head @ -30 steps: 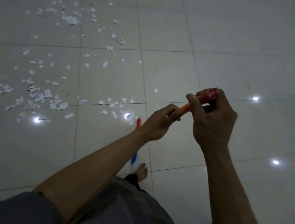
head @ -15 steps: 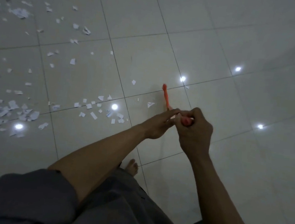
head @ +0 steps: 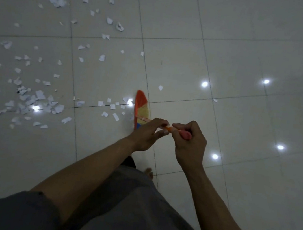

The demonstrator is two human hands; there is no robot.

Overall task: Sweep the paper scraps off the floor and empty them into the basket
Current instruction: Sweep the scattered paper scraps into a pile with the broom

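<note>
Indoor room — glossy tiled floor (head: pixel 232 29), lamp reflections (head: pixel 204 84)

Both hands meet mid-frame on the broom (head: pixel 141 106). The right hand (head: pixel 189 141) curls round the pink handle end, and the left hand (head: pixel 144 135) pinches the shaft just beside it. The orange, yellow and blue head points up-frame, low over the tiled floor (head: pixel 249 41). Scraps (head: pixel 35 99) litter the left and upper left, a few just beside the head. A bare foot (head: pixel 149 172) peeks out below.
</note>
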